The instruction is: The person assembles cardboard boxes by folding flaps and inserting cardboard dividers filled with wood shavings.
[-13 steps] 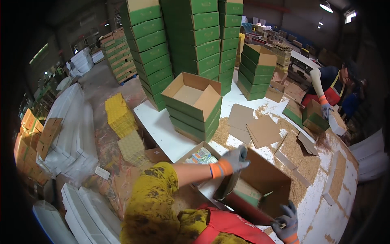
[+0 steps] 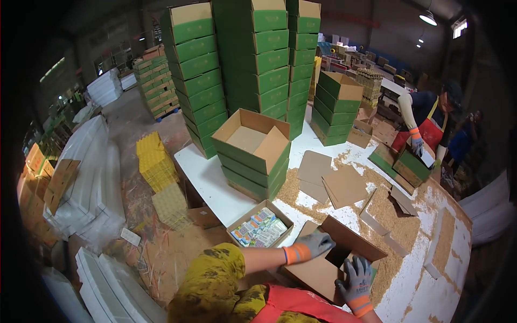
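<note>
A cardboard box (image 2: 318,273) with brown flaps lies close in front of me, partly folded over, with a dark gap at its middle. My left hand (image 2: 316,245), in a grey glove with an orange cuff, curls its fingers at the box's far-left flap. On the near right side my right hand (image 2: 356,279), gloved the same way, lies against the box with its fingers spread. Beyond my left forearm, a shallow open carton (image 2: 288,219) holds many small printed packets (image 2: 264,229).
Behind stand tall stacks of green trays (image 2: 196,81) and a shorter open stack (image 2: 253,161). Sawdust-like shavings (image 2: 404,237) and loose cardboard sheets (image 2: 350,183) cover the white table (image 2: 202,183). At the right, a person (image 2: 431,124) handles green boxes (image 2: 412,167).
My right hand has moved up and left onto the box. Its flaps have folded inward over the opening. My left hand has shifted down slightly, and the packet carton shows more fully.
</note>
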### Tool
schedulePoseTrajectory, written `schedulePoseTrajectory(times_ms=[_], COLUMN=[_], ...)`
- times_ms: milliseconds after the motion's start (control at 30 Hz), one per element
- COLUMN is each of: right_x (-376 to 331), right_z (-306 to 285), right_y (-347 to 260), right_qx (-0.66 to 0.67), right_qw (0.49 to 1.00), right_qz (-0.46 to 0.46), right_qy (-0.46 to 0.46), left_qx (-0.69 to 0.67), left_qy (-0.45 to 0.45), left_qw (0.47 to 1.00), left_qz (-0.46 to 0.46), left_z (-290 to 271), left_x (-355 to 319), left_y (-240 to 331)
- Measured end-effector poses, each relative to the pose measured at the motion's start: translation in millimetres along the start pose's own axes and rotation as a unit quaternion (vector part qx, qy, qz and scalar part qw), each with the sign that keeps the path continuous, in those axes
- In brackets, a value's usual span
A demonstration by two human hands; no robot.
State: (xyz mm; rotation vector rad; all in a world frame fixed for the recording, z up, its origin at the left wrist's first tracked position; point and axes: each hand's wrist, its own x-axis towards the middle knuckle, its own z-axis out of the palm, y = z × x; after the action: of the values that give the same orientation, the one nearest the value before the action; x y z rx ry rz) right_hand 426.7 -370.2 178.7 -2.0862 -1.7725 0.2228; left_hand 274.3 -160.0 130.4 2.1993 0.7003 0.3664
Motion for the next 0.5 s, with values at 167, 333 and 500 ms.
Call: schedulePoseTrajectory(times_ms=[167,333,500], right_x=[66,-1,-14], right_z=[-43,-26,-21], right_y=[17,7,105], right_qx=[-0.099,-0.029,0.48], right_qw=[0.957,0.993,0.795], right_qz=[0.008,-0.107,0.329], right_qy=[0.273,-0.036,0.171], left_qx=[0.184,0.052,0.123], left_qy=[0.275,0.236,0.074], left_qw=[0.937,0.961,0.982], left_qz=[0.114,-0.134,-0.125], left_z=[17,12,-16], left_x=[-16,-11,-21], left_y=[19,-12,36])
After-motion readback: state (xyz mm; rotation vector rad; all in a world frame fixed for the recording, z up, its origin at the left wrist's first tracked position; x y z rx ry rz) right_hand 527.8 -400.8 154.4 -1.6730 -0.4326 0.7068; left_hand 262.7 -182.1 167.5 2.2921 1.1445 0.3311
